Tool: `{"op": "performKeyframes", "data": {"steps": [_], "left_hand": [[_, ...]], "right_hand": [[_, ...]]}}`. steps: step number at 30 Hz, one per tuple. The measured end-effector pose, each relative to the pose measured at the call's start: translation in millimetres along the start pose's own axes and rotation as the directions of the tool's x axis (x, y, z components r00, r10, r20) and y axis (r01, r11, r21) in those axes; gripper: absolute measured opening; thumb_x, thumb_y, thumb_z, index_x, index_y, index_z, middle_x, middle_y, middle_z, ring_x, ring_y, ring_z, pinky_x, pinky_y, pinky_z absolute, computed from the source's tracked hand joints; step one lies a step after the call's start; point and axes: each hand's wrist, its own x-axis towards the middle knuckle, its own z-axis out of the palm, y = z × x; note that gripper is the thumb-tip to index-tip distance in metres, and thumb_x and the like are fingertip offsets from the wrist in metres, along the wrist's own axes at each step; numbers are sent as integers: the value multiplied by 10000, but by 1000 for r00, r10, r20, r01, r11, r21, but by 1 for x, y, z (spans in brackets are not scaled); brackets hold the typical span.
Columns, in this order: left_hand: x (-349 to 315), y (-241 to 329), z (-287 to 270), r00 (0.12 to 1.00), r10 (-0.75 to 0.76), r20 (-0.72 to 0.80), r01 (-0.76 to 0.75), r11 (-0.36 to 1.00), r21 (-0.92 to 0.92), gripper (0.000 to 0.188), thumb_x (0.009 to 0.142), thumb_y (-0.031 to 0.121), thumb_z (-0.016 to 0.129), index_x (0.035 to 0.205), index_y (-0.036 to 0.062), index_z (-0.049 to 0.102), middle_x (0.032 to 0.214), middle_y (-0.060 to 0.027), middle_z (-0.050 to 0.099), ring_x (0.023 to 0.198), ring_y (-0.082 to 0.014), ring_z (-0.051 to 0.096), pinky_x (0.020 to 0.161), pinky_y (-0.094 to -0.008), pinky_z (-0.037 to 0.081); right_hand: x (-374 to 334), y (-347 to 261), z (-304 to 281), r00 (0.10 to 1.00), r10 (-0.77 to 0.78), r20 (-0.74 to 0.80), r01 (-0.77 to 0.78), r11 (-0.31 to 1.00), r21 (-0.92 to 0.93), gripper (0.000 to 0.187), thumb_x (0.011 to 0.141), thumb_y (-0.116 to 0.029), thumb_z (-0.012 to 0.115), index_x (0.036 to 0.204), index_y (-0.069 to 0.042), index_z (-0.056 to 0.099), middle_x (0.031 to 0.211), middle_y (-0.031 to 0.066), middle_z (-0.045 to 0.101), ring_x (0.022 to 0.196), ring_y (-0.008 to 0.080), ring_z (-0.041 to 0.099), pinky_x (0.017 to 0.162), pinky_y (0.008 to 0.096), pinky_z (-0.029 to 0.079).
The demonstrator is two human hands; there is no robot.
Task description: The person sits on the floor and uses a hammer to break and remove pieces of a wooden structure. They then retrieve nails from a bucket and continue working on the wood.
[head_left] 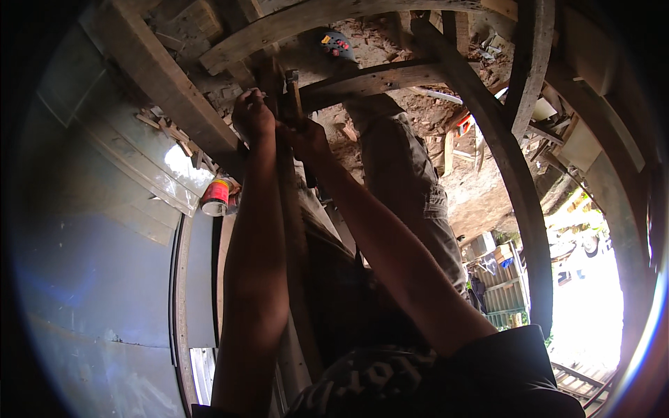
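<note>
In the head view both my arms reach up toward the wooden framing. My right hand (306,141) is wrapped round the handle of a hammer (293,92), whose head points away from me. Just left of it, my left hand (254,117) is closed with its fingertips pinched together; anything small between them is too dark to make out. It is beside a narrow upright timber (284,164) that runs down between my forearms. A thick slanting beam (164,87) lies to the left of my left hand.
A curved plank (293,29) and a crosspiece (383,78) span the far side. My shoe (337,44) stands on debris-strewn ground beyond. A red can (217,195) is at left by grey panels (90,244). A long curved beam (512,167) rises at right.
</note>
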Motion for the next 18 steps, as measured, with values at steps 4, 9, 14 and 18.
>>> {"op": "performKeyframes", "data": {"steps": [4, 9, 14, 18], "left_hand": [[1, -2, -1, 999, 42, 25, -42, 999, -10, 206, 906, 228, 642, 941, 36, 707, 860, -97, 740, 838, -253, 720, 793, -360, 548], [2, 7, -3, 999, -28, 34, 26, 999, 42, 204, 906, 225, 646, 942, 32, 705, 868, -105, 739, 845, -269, 720, 800, -368, 551], [2, 7, 4, 999, -42, -31, 43, 999, 25, 179, 901, 211, 644, 939, 49, 709, 863, -103, 739, 854, -282, 719, 796, -382, 556], [3, 8, 2, 997, -71, -13, 72, 996, 58, 193, 907, 218, 624, 941, 48, 706, 863, -117, 736, 850, -299, 716, 785, -397, 554]], "right_hand": [[-5, -12, 2, 999, 42, -5, -42, 999, 13, 368, 867, -360, 772, 1026, -54, 646, 741, -60, 538, 551, 20, 460, 456, 212, 352], [-5, -12, -1, 989, 139, -49, -140, 990, -21, 324, 918, -287, 732, 1091, -17, 689, 882, 15, 691, 782, 52, 615, 663, 223, 491], [5, 2, -1, 989, 91, -115, -118, 960, -256, 452, 902, -367, 731, 1160, -5, 646, 918, 52, 684, 780, 86, 622, 655, 250, 498], [3, -3, 1, 974, 190, -120, -213, 952, -220, 480, 911, -385, 700, 1184, 2, 622, 931, 76, 682, 817, 118, 638, 670, 286, 515]]}}
